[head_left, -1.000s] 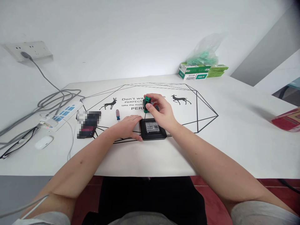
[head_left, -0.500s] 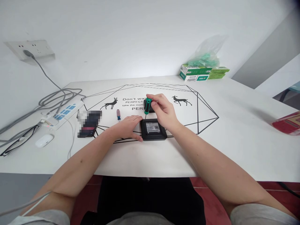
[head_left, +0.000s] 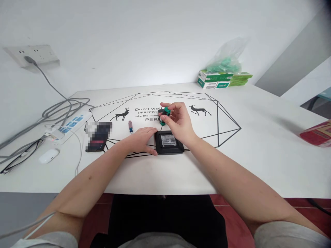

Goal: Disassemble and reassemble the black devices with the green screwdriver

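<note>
A flat black plastic device with a white label [head_left: 168, 142] lies on the desk in front of me. My left hand [head_left: 143, 139] rests at its left edge, fingers stretched out and thumb apart, the tips touching the side. In my right hand [head_left: 179, 122] is a green and black screwdriver [head_left: 164, 116], held between thumb and fingers. Its thin shaft slants down to the device's upper left corner; whether a screw sits there is too small to tell. Behind the right hand, a dark object [head_left: 160, 112] is mostly hidden.
A small screwdriver with a clear pinkish handle [head_left: 130, 126] lies left of my left hand. Further left are a partly pixelated phone [head_left: 99, 137], a white earbud case [head_left: 49, 156], a power strip [head_left: 73, 124] and cables. Green-white boxes [head_left: 215, 80] stand by the wall.
The top of the screwdriver has tilted to the right, and my right fingers have shifted their hold on its handle. The device and my left hand stay in place.
</note>
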`<action>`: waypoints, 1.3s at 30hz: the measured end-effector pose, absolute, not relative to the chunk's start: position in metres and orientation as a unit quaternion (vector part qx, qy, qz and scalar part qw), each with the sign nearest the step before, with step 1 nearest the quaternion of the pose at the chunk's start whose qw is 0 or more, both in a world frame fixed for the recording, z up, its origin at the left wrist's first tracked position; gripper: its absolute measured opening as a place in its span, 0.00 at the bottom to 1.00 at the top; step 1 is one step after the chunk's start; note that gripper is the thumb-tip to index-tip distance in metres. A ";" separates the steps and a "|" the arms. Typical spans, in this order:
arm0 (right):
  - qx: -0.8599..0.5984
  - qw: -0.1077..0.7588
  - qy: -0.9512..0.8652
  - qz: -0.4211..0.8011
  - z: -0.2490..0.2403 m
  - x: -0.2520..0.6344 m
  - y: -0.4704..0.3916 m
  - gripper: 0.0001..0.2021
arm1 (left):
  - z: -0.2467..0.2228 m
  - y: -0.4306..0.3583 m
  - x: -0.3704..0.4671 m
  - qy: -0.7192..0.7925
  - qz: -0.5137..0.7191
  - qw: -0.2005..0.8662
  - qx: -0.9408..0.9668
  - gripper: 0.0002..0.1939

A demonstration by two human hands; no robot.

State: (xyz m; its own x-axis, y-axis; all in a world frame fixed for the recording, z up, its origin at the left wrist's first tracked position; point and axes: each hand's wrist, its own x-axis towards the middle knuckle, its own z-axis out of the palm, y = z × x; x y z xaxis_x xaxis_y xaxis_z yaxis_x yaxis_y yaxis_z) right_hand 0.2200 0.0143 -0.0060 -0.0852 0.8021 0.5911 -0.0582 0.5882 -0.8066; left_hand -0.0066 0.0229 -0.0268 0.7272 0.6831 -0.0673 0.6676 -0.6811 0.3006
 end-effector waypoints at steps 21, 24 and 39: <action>-0.286 0.590 -0.727 0.202 -0.007 0.232 0.021 0.19 | -0.022 0.021 -0.004 0.373 0.020 0.168 0.912 0.58; -0.280 0.592 -0.720 0.228 -0.009 0.232 0.024 0.18 | -0.023 0.022 -0.004 0.375 0.021 0.166 0.912 0.58; -0.327 0.570 -0.722 0.215 -0.005 0.227 0.018 0.17 | -0.021 0.021 -0.005 0.375 0.018 0.165 0.912 0.58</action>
State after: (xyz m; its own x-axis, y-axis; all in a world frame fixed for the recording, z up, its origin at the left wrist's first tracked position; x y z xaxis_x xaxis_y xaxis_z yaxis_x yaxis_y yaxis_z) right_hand 0.2270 0.0182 -0.0050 -0.1353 0.7183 0.6825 0.2276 0.6929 -0.6841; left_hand -0.0049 0.0211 -0.0213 0.7179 0.6901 -0.0918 0.6783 -0.6638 0.3150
